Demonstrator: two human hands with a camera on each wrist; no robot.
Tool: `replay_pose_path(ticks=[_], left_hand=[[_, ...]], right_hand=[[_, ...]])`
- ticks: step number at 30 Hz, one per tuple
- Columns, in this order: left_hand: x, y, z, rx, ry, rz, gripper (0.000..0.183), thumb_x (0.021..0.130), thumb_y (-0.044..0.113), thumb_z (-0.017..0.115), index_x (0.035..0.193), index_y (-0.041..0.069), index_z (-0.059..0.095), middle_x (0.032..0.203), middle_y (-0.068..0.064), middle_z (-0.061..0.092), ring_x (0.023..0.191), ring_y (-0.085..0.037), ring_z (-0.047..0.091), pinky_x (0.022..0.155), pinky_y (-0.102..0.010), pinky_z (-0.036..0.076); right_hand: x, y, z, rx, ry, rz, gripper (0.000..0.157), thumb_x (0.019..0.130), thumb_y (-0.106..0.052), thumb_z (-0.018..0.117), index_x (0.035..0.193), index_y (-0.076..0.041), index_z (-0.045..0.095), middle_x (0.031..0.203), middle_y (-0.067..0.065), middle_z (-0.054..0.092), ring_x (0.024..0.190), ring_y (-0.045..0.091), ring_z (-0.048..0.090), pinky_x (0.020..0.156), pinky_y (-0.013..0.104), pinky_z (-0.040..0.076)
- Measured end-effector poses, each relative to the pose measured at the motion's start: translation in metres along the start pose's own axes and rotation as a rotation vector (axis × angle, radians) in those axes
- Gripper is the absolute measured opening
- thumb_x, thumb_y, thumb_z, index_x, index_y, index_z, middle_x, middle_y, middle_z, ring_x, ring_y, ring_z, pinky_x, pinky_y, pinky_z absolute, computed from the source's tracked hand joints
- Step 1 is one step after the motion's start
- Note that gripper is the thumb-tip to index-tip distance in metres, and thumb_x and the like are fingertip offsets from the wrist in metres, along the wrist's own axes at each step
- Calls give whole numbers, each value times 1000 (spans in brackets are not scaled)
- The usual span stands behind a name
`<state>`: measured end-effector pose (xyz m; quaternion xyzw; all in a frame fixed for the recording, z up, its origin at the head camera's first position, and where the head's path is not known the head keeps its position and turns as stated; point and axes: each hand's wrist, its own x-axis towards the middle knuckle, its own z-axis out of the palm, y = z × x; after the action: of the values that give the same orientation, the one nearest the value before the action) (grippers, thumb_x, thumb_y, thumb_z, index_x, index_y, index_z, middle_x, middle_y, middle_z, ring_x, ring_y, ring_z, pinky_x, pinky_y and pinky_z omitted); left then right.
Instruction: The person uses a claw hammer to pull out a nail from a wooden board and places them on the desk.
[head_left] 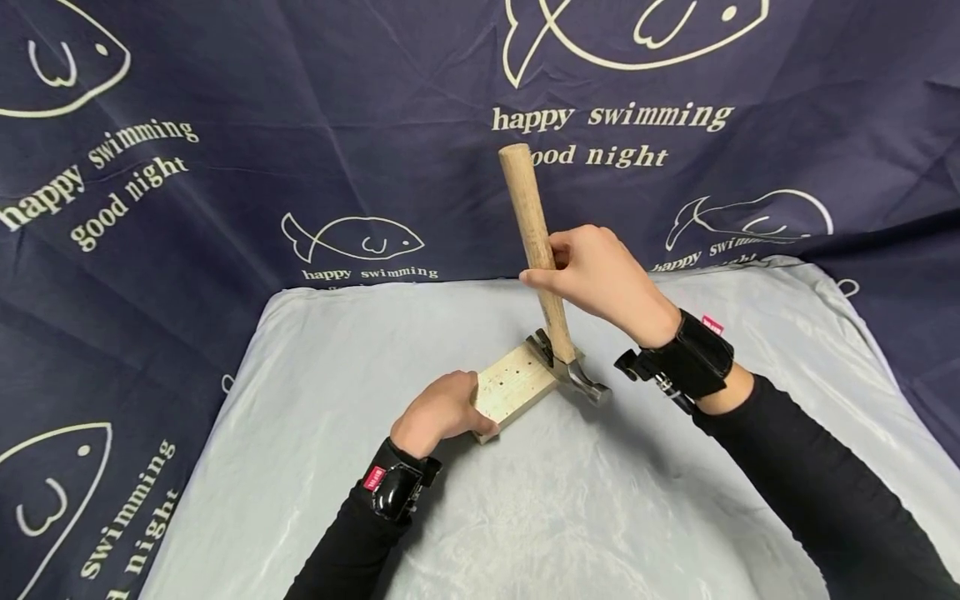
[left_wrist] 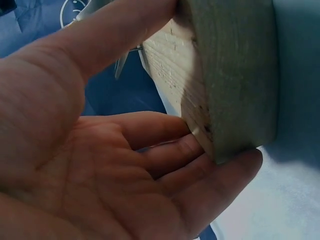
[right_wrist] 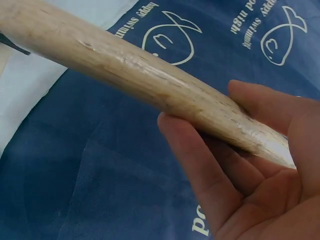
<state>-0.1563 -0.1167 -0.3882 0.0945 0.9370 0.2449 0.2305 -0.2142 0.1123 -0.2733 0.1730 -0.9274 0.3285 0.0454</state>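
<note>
A claw hammer (head_left: 531,221) stands nearly upright, its wooden handle pointing up and its metal head (head_left: 588,385) down at the far right end of a pale wooden block (head_left: 517,382). My right hand (head_left: 600,271) holds the handle around its middle between thumb and fingers; the handle (right_wrist: 145,75) also crosses the right wrist view. My left hand (head_left: 442,408) grips the block's near left end, thumb on one side and fingers on the other, as the left wrist view shows at the block's end face (left_wrist: 240,75). Several small dark holes or nail marks dot the block's top. Whether the claw grips a nail cannot be made out.
A pale grey cloth (head_left: 315,450) covers the table under the block. Dark blue curtains (head_left: 420,150) with white fish and lettering hang behind and at both sides, close to the table's edges. Each wrist wears a black strapped camera (head_left: 693,354).
</note>
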Motion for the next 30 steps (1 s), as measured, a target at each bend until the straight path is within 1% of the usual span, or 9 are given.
replay_pose_path(ticks=[3,6,10,13,20,22,24,26,30], left_hand=[[0,0,1,30,6,-2,41,76,24,92,94,6,59,85,-4,57,77,-20,52,65,-30,43],[0,-1,4,46,18,1,41,78,25,91,95,5,60,85,-5,57,76,-20,51,67,-32,44],[1,0,7,90,29,18,46,82,27,88,109,1,62,93,-7,58,83,-21,52,78,-36,49],[1,2,8,128,27,21,52,83,30,86,116,-2,60,99,-9,58,88,-22,52,84,-39,50],[1,3,9,138,40,18,51,82,29,87,113,-2,60,96,-9,57,86,-23,53,83,-39,50],[0,4,10,142,47,21,56,81,29,87,118,-4,60,98,-10,58,88,-24,54,85,-41,51],[-1,5,10,145,48,19,66,82,30,86,127,-8,57,104,-13,61,93,-26,57,89,-43,52],[-1,6,11,152,42,10,79,84,32,85,140,-12,49,118,-19,62,104,-29,60,97,-46,52],[-2,7,11,171,25,-5,94,88,33,81,154,-13,33,144,-28,54,127,-38,57,110,-49,47]], right_hand=[[-10,3,1,36,27,-2,17,90,-35,79,90,-19,75,80,-4,77,74,12,69,69,34,49],[-19,6,2,56,63,-6,18,91,-36,79,88,-19,73,77,-5,76,74,11,70,69,33,51],[-28,10,5,46,125,-51,21,92,-37,78,83,-20,69,72,-5,72,69,10,66,64,30,49],[-32,13,6,42,166,-73,21,93,-38,77,84,-20,69,73,-6,73,68,10,66,63,27,48],[-41,17,6,79,207,-29,19,93,-38,78,90,-20,72,83,-4,77,73,11,67,61,24,45],[-42,18,7,86,209,-24,19,93,-38,77,91,-20,73,85,-4,78,76,11,68,62,24,45],[-43,18,8,95,214,-29,18,93,-38,77,94,-21,74,86,-3,78,79,10,70,65,24,46],[-44,19,9,101,225,-38,18,93,-38,77,98,-21,75,88,-4,79,82,9,72,68,23,48],[-48,22,13,100,264,-63,19,93,-38,77,101,-20,76,88,-5,79,85,10,74,70,23,50]])
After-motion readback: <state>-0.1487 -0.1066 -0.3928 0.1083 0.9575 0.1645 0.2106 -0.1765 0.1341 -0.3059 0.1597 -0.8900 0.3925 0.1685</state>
